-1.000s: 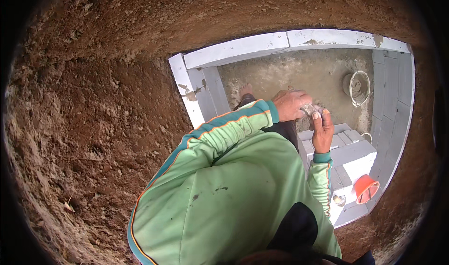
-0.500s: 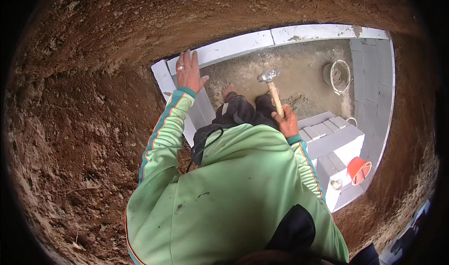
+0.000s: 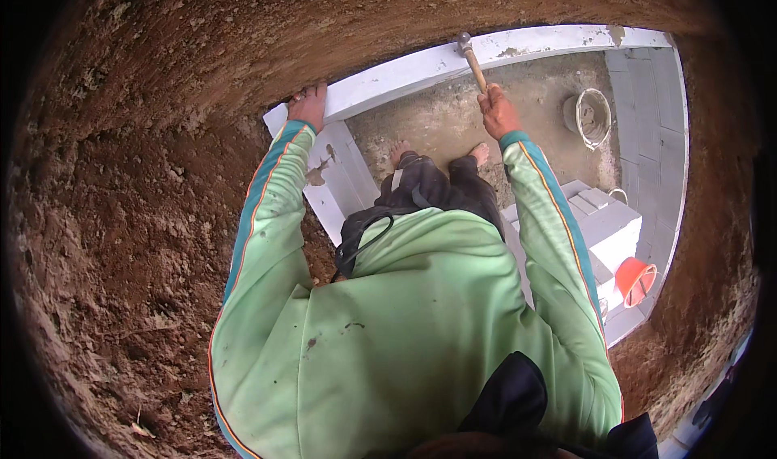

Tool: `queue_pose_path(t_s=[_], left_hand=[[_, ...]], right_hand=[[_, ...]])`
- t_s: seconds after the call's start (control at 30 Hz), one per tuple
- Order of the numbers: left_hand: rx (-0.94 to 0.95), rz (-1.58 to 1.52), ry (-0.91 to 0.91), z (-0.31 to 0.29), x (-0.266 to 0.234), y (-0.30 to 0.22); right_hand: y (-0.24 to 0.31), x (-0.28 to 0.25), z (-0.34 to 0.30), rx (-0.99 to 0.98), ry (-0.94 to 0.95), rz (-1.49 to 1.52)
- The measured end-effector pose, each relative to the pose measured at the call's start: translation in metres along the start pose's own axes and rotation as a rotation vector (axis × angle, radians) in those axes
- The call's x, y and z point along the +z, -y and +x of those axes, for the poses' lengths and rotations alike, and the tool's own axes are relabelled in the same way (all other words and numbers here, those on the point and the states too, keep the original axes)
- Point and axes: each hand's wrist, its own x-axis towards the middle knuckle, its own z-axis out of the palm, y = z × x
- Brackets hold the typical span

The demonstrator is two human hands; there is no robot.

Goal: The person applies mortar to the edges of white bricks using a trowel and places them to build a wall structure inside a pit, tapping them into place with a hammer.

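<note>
Fingers of our left hand [image 3: 307, 107] rest by the left end of the white wall [image 3: 396, 79], how curled we can't tell; the hammer [image 3: 475, 68] has its head at the wall's top, our right hand [image 3: 500, 112] wrapped round its handle; we should tap softly, flat

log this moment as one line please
left hand: on white block wall, near its left corner | right hand: gripping wooden-handled metal hammer, head at wall top, contact unclear | nearby: grey round bucket, orange round bucket
</note>
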Motion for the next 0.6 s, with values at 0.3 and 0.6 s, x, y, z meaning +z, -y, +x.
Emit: queue_pose_path(t_s=[0.3,0.6], left_hand=[[0.018,-0.035,-0.006,-0.001,0.011,0.004],[0.027,-0.076,-0.005,-0.006,0.002,0.000]], right_hand=[[0.021,-0.004,0.010,0.037,0.026,0.017],[0.016,-0.004,-0.001,0.046,-0.054,-0.118]])
